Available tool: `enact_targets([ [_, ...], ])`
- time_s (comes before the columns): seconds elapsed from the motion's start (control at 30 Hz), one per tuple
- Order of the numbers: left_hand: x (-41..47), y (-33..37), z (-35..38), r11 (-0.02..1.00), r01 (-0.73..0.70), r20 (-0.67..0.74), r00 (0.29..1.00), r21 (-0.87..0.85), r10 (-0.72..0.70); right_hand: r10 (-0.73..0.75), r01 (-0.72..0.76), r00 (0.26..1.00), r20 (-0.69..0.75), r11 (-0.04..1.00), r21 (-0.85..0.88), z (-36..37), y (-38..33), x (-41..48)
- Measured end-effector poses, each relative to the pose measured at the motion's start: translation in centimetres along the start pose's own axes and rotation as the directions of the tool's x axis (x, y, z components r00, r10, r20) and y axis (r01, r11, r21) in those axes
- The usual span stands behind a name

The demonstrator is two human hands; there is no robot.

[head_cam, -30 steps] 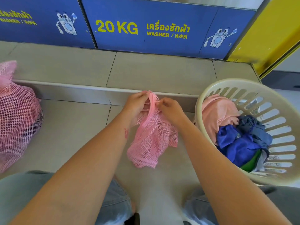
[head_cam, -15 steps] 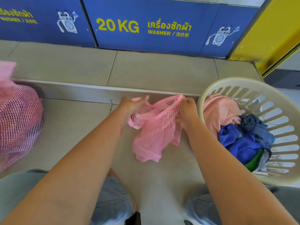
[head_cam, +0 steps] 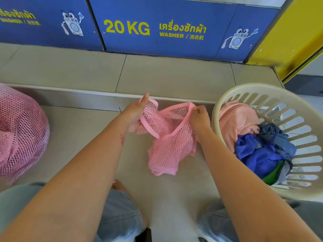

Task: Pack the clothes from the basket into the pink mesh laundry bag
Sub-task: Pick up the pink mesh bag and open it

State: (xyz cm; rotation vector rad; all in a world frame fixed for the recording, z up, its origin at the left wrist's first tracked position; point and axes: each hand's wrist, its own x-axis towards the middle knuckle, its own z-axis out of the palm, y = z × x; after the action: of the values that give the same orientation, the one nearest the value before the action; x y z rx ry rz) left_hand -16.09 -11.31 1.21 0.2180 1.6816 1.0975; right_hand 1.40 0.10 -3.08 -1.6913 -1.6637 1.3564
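Observation:
An empty pink mesh laundry bag hangs low over the tiled floor in the middle of the view. My left hand holds the left side of its rim, and my right hand pinches the right side, so the mouth is stretched open between them. To the right stands a cream plastic basket tilted toward me. It holds a pink garment, a blue garment, a grey-blue one and a bit of green cloth.
A second pink mesh bag, stuffed full, sits on the floor at the left. A low tiled step runs across behind my hands, below blue washer panels. A yellow frame rises at the right. My knees show at the bottom.
My hands have moved apart, pulling the bag's rim wide so its mouth now gapes open. The bag's body has spread out and shifted slightly right.

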Motion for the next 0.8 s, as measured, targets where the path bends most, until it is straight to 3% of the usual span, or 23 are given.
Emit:
enact_targets([
  [0.17,0.0,0.9,0.9,0.961,-0.129,-0.175,0.981,-0.246,0.086,-0.013,0.014,1.000,0.026,0.999,-0.047,0.3,0.2,-0.1],
  [0.33,0.1,0.9,1.6,0.939,-0.321,-0.335,0.904,-0.126,0.264,-0.039,0.045,0.997,0.060,0.993,-0.109,0.4,0.3,-0.3],
  [0.47,0.3,1.1,1.2,0.897,-0.440,-0.233,0.878,-0.043,0.419,-0.019,0.026,0.997,0.076,0.996,-0.086,0.4,0.4,-0.3],
  [0.6,-0.2,2.3,0.9,0.906,-0.412,-0.075,0.905,0.096,0.419,-0.012,0.015,0.998,0.070,0.999,-0.044,0.1,0.1,-0.2],
  [0.8,0.0,3.2,0.8,0.877,-0.465,-0.127,0.869,0.120,0.478,-0.026,0.028,0.997,0.078,1.000,-0.015,0.0,-0.3,-0.4],
])
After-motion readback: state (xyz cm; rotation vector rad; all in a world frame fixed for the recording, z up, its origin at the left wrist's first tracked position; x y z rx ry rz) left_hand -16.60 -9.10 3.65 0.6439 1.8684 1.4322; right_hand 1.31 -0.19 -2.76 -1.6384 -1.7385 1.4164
